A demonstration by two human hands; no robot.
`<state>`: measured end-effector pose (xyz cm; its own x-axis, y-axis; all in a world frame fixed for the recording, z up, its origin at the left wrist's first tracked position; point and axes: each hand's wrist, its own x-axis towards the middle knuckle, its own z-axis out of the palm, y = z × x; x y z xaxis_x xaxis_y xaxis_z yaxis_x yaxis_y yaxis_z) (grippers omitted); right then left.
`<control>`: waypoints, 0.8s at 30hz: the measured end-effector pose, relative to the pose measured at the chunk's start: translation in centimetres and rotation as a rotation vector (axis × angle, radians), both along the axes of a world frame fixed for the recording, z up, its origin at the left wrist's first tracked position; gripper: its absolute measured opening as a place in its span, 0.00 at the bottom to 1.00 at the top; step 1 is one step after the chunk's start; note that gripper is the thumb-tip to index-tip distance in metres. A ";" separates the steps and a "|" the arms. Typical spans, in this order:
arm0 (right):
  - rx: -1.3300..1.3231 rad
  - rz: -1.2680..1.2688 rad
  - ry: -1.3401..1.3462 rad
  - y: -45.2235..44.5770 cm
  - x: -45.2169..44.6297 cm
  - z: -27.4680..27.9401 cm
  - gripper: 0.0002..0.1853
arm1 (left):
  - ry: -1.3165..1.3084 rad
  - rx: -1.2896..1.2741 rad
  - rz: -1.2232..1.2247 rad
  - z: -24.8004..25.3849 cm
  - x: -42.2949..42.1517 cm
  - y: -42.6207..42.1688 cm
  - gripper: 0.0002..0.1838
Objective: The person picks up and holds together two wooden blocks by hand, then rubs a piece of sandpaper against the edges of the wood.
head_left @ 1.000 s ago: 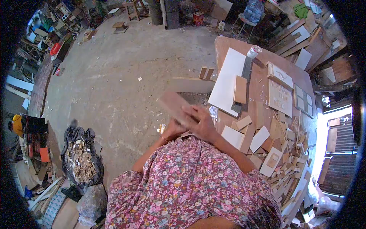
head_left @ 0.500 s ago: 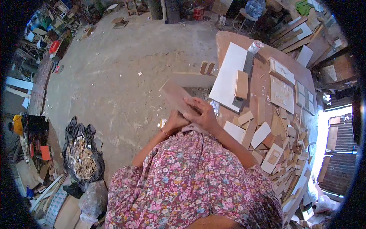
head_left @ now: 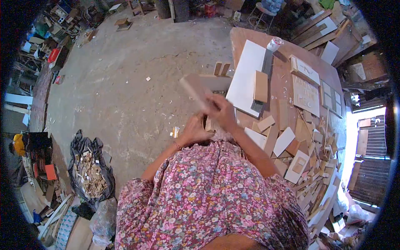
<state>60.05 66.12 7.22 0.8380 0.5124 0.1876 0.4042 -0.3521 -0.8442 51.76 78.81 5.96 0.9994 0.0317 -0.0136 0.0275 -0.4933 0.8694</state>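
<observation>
A flat brownish wooden board point(head_left: 194, 90), smeared by motion, slants up and to the left from my hands above my lap. My right hand point(head_left: 223, 111) grips it around its middle, fingers over its face. Lower down, my left hand point(head_left: 197, 128) is closed near the board's lower end, where a pale wood edge point(head_left: 210, 125) shows between the hands. Whether that edge belongs to the same board is hard to tell. The fingertips of my left hand are partly hidden.
At right, a table point(head_left: 239, 41) bears a white panel point(head_left: 248, 79), a tan wooden block point(head_left: 261, 86), a white cup point(head_left: 274, 43) and many wood offcuts point(head_left: 298, 166). A black bag of scraps point(head_left: 91, 166) lies on the floor at left. Low boards point(head_left: 211, 81) stand just beyond my hands.
The board has tilted more steeply and now shows a narrower face. My right hand has risen slightly and moved away from my left. The view has shifted a little.
</observation>
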 end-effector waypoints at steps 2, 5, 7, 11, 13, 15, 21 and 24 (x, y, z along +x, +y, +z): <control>0.015 -0.014 0.002 0.0 0.6 -0.7 0.26 | 0.005 0.039 -0.009 -0.7 -0.2 -0.3 0.35; -0.043 -0.027 0.085 -0.2 -0.3 -0.1 0.26 | 0.027 0.165 -0.073 -0.9 0.1 0.1 0.34; -0.035 0.124 -0.067 -0.3 -2.5 1.1 0.27 | 0.087 -0.400 0.034 -1.8 0.3 0.9 0.33; -0.027 0.057 -0.162 -0.6 -2.0 1.6 0.27 | -0.223 0.166 -0.125 -0.6 1.2 0.7 0.29; -0.001 0.018 -0.059 -0.8 1.3 -0.7 0.26 | -0.152 0.167 -0.073 1.4 0.7 -0.5 0.29; 0.031 -0.016 0.051 -0.6 1.6 -0.9 0.25 | -0.075 0.174 -0.016 1.6 0.1 -0.7 0.28; -0.039 0.105 -0.259 -0.4 -2.8 1.4 0.25 | -0.099 -0.391 0.074 -1.0 1.5 0.4 0.29; 0.081 0.073 -0.021 -0.4 -0.8 -0.5 0.25 | -0.017 -0.094 -0.066 -0.4 1.7 0.5 0.31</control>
<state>59.27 65.75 6.76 0.7944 0.5542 0.2484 0.4446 -0.2520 -0.8596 53.44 79.35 5.54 0.9994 -0.0348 0.0031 -0.0171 -0.4096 0.9121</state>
